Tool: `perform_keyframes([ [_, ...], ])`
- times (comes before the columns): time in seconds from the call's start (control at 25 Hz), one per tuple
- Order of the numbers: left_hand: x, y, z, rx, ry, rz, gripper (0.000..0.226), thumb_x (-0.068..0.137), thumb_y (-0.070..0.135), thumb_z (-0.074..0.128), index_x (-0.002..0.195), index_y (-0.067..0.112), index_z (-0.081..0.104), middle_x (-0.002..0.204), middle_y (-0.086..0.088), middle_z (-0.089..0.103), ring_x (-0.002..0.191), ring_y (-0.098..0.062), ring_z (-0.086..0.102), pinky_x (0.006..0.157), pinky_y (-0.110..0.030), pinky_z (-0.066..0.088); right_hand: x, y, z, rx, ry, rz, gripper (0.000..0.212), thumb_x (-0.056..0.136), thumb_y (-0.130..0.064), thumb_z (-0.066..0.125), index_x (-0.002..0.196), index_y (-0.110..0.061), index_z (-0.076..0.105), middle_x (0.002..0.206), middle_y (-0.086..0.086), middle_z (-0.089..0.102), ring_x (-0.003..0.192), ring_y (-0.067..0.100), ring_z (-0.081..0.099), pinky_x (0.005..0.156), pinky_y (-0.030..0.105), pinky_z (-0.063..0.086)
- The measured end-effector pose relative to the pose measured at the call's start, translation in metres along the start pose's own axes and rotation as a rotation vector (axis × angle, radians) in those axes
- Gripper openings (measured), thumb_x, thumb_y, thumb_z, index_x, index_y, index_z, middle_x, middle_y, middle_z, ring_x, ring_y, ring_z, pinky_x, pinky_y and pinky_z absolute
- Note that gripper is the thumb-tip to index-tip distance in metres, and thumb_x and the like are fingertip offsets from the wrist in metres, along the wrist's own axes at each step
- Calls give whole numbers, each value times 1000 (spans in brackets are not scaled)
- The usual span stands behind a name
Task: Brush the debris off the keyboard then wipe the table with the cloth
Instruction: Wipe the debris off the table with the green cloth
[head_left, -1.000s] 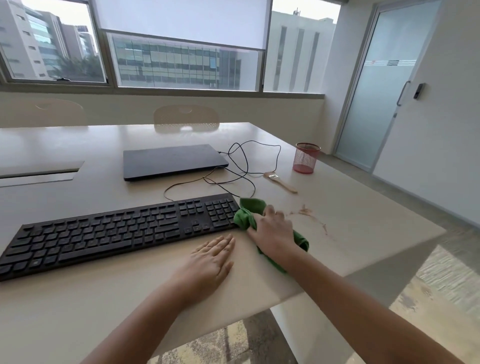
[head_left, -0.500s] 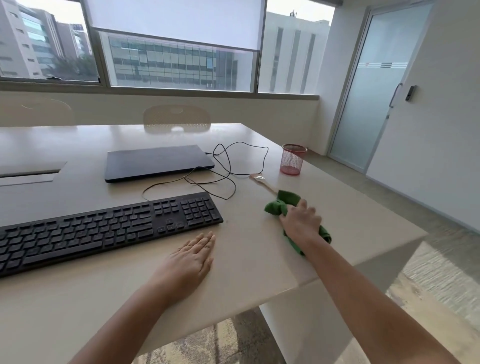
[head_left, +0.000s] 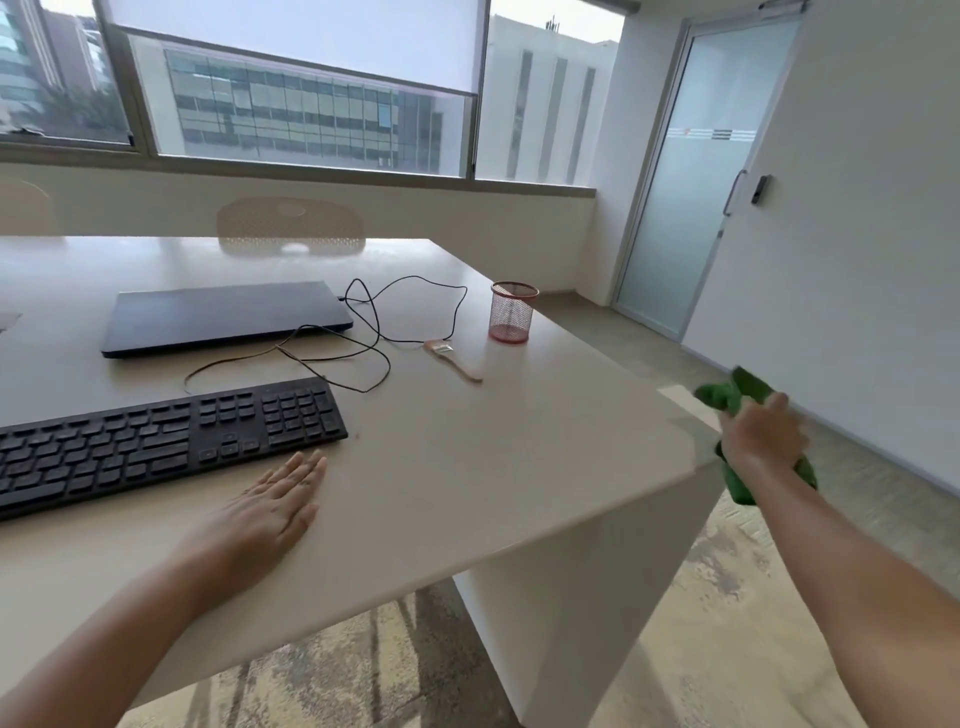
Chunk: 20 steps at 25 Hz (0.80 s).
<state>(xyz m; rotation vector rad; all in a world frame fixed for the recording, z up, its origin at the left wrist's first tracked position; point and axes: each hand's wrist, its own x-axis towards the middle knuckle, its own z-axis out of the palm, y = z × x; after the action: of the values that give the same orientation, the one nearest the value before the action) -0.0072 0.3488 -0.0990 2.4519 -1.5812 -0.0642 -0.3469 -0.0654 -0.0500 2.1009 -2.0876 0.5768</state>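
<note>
ok so the green cloth is bunched up in my right hand, fingers curled round it, just past the table's right edge over the floor. Keyboard sits by the left edge, brush toward the far right corner near a red mesh cup. Left hand lies flat near the front edge, fingers straight and together

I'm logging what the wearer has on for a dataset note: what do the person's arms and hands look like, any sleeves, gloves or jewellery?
Both forearms are bare, with no sleeves in view. The left hand and right hand wear no gloves; no rings, watch or bracelets are visible.
</note>
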Motion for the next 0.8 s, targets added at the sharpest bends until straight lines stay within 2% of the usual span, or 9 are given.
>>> perform_keyframes([
  [0.08, -5, 4, -4, -46, 49, 2, 83, 66, 68, -9, 138, 27, -20, 146, 18, -24, 131, 12, -27, 101, -2, -22, -24, -48, -15, 33, 72, -239, 33, 95, -32, 46, 109, -5, 60, 122, 18, 42, 105, 38, 45, 87, 46, 41],
  [0.16, -12, 5, -6, -76, 100, 29, 80, 74, 68, -1, 141, 28, -16, 150, 15, -22, 129, 17, -29, 102, -1, -20, -71, -102, -31, 101, 76, -451, 33, 92, -32, 49, 114, -10, 58, 124, 15, 43, 108, 36, 45, 85, 43, 41],
  [0.28, -19, 8, -9, -110, 176, 29, 89, 72, 80, -9, 142, 25, -16, 149, 17, -23, 130, 16, -28, 105, -2, -19, -177, -176, -50, 135, -141, -781, 37, 91, -37, 48, 124, -19, 52, 129, 11, 39, 114, 33, 42, 87, 41, 40],
  [0.36, -21, 14, -8, -147, 171, 40, 91, 70, 82, -10, 141, 27, -22, 147, 17, -28, 128, 18, -31, 102, 0, -21, -250, -208, -57, 143, -326, -980, 38, 93, -39, 45, 126, -20, 50, 130, 11, 36, 116, 33, 40, 89, 44, 38],
  [0.44, -19, 18, -7, -148, 155, 56, 92, 66, 84, -13, 139, 30, -27, 146, 16, -30, 125, 19, -34, 99, 1, -22, -294, -224, -56, 156, -412, -1090, 34, 95, -36, 41, 123, -19, 51, 128, 12, 37, 114, 33, 40, 90, 48, 37],
  [0.56, -15, 15, -10, -105, 113, 65, 101, 53, 85, -26, 137, 31, -27, 145, 14, -29, 130, 12, -28, 95, 3, -24, -286, -235, -46, 176, -382, -1045, 31, 95, -35, 40, 119, -20, 52, 125, 13, 39, 111, 32, 42, 88, 46, 39],
  [0.68, -16, 14, -10, -25, 35, 68, 105, 44, 83, -34, 135, 31, -27, 143, 15, -29, 132, 4, -26, 90, 4, -29, -227, -224, -26, 105, -332, -898, 35, 94, -44, 40, 119, -21, 52, 125, 12, 40, 109, 33, 44, 84, 41, 40],
  [0.76, -13, 17, -9, 32, 11, 65, 100, 52, 83, -29, 136, 28, -26, 144, 14, -26, 131, 4, -25, 94, 1, -27, -168, -186, -8, 23, -301, -728, 36, 94, -43, 39, 121, -23, 51, 127, 11, 40, 110, 32, 44, 87, 40, 40],
  [0.8, -12, 18, -8, 50, 17, 64, 88, 69, 79, -17, 139, 26, -24, 146, 14, -24, 131, 5, -24, 100, -3, -23, -137, -156, -3, 9, -300, -606, 37, 94, -41, 39, 124, -23, 50, 127, 12, 40, 110, 33, 44, 89, 40, 39],
])
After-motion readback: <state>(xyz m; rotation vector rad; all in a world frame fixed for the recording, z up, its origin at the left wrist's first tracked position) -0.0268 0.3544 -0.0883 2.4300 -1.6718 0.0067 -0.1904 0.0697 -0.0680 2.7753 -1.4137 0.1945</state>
